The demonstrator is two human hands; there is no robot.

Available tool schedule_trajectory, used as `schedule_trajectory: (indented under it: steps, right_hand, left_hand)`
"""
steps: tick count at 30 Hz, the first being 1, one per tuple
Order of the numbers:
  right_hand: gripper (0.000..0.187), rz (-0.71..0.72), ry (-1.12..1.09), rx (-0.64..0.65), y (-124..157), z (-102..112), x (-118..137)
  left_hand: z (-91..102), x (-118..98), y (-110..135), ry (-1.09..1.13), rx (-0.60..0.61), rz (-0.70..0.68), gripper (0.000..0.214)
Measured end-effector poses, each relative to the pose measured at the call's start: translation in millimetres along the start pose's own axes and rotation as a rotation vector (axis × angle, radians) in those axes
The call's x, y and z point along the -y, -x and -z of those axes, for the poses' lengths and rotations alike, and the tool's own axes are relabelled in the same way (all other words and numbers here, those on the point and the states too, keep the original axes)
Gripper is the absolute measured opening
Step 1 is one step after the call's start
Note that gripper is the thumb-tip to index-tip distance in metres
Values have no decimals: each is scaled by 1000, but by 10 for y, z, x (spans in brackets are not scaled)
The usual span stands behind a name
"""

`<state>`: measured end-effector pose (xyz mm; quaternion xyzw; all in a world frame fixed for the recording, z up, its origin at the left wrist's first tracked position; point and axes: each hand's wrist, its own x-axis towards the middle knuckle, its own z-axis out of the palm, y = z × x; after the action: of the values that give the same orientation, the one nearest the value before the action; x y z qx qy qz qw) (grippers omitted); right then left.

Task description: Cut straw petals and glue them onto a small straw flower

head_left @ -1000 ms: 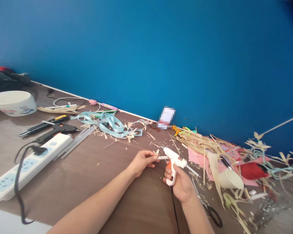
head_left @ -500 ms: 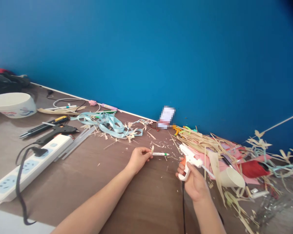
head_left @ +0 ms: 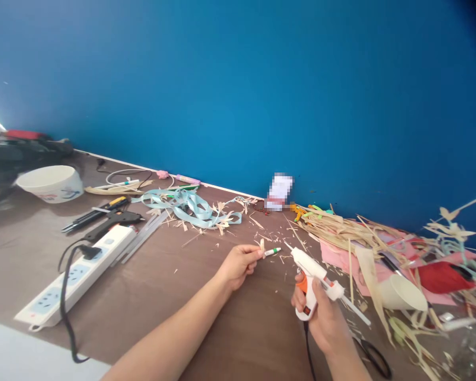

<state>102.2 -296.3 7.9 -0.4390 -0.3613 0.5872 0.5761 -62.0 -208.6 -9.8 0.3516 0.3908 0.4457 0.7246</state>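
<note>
My left hand [head_left: 238, 264] pinches a small white pen with a green tip [head_left: 272, 252] and a little pale leaf piece, just above the brown table [head_left: 190, 296]. My right hand [head_left: 325, 317] is wrapped round the handle of a white and orange glue gun [head_left: 310, 275], nozzle aimed up and left towards the pen, a glue stick poking out of its back. The nozzle and the pen tip are a short gap apart. The gun's black cord [head_left: 309, 354] runs down towards me.
A white power strip [head_left: 77, 275] with a black plug lies at left, beside a black glue gun [head_left: 111, 222], pliers, clear glue sticks, light blue ribbon [head_left: 186, 203] and a white bowl [head_left: 51, 183]. Dried leaf strips [head_left: 341, 230], pink paper, a paper cup [head_left: 402, 292] and scissors [head_left: 375, 357] crowd the right.
The glue gun was touching the pen a second ago; my right hand has drawn it away to the right and lower. My left hand still pinches the pen. The view shifted slightly left.
</note>
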Motion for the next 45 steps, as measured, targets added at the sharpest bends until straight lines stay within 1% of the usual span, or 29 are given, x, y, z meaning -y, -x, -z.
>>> schedule_trajectory:
  steps: [3,6,11,14,16,22,27,31,45]
  right_hand:
    - [34,10,65,1,59,6,-45]
    - [38,-13,120,-25,66,46,-93]
    - [38,-52,162,-21,10,96,-124]
    - [37,-47,150,-14,-1,75,-108]
    - [39,-35,154,-12,12,53,-96]
    - [43,-48,251,-62,61,46,-87]
    - [47,-50,292,-48,64,35,-89]
    - [47,-49,299,-67,66,13,-107]
    - [45,-45,282,-72,51,-18,-112]
  left_hand:
    - [-34,1,39,38,58,27,29]
    - [-40,4,51,60,81,32,28]
    - [-36,15,49,70,76,30,26]
    - [-43,22,52,68,65,26,26]
    - [-52,22,56,59,64,31,27]
    - [-73,4,74,72,87,45,29]
    - [-68,-3,81,83,114,38,27]
    - [-69,-6,86,95,136,52,26]
    - [-94,-30,110,137,139,82,26]
